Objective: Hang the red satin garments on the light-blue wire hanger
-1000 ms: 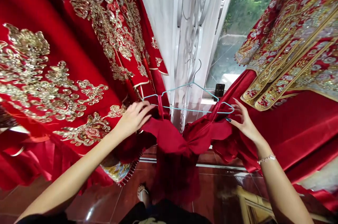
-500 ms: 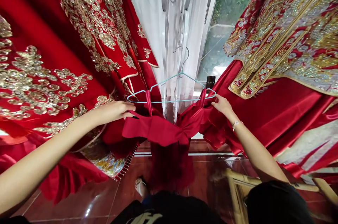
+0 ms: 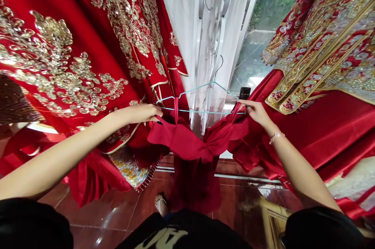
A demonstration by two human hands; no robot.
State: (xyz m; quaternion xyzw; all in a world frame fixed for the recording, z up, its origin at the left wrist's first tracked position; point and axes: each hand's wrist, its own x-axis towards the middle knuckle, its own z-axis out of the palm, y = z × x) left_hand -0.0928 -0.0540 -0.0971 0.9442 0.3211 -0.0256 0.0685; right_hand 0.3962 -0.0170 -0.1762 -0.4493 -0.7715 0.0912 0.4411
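Note:
A red dress point(image 3: 187, 141) with a folded neckline hangs by thin straps on a light-blue wire hanger point(image 3: 202, 84). The hanger's metal hook stands upright in front of the white curtain and touches nothing I can make out. My left hand point(image 3: 146, 113) is closed, pinching the dress's left shoulder edge just below the hanger's left end. At the other side my right hand point(image 3: 257, 114) is closed at the right shoulder of the dress, its index finger lying over the hanger's right end. The fabric inside that grip is mostly hidden.
Red gowns with gold sequin embroidery point(image 3: 88, 81) hang close on the left, and a beaded red jacket point(image 3: 325, 42) on the right. Behind are a white curtain point(image 3: 178, 2), a window point(image 3: 281, 2) and a small black timer point(image 3: 245, 93). A wooden frame point(image 3: 271, 217) stands at lower right.
The view has shifted, so the dress and hanger sit slightly farther right. My right index finger now reaches over the hanger's right end. My left hand keeps its pinch on the dress.

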